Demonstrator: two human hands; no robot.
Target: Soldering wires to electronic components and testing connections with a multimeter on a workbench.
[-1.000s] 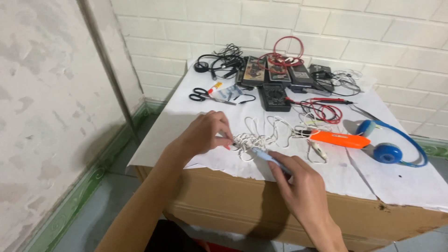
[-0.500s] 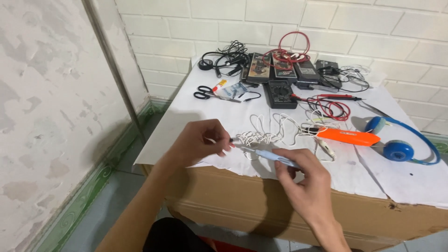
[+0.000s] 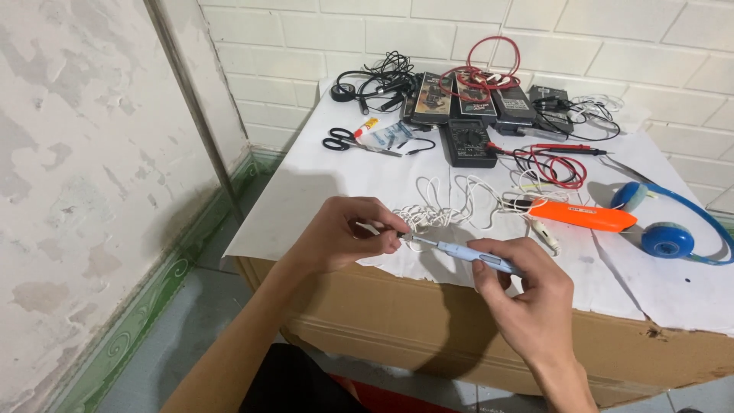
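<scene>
My right hand [image 3: 527, 291] grips a slim light-blue pen-shaped screwdriver [image 3: 462, 251], its metal tip pointing left. My left hand [image 3: 348, 232] pinches something small at that tip, with the end of a tangled white earphone cable [image 3: 451, 203] running from its fingers; the pinched piece is too small to make out. Both hands hover over the near edge of the white paper sheet [image 3: 306, 183] that covers a cardboard box [image 3: 428, 321].
An orange tool [image 3: 585, 216] and blue headphones [image 3: 669, 229] lie to the right. Farther back are a black multimeter [image 3: 468, 141] with red leads [image 3: 554, 164], scissors [image 3: 344, 142], a small glue tube [image 3: 367, 126], black cables [image 3: 378, 80] and several dark devices [image 3: 474, 95]. White brick wall behind, plastered wall left.
Both hands have lifted slightly off the paper and come closer together; the screwdriver tip now meets my left fingers. The view has shifted a little.
</scene>
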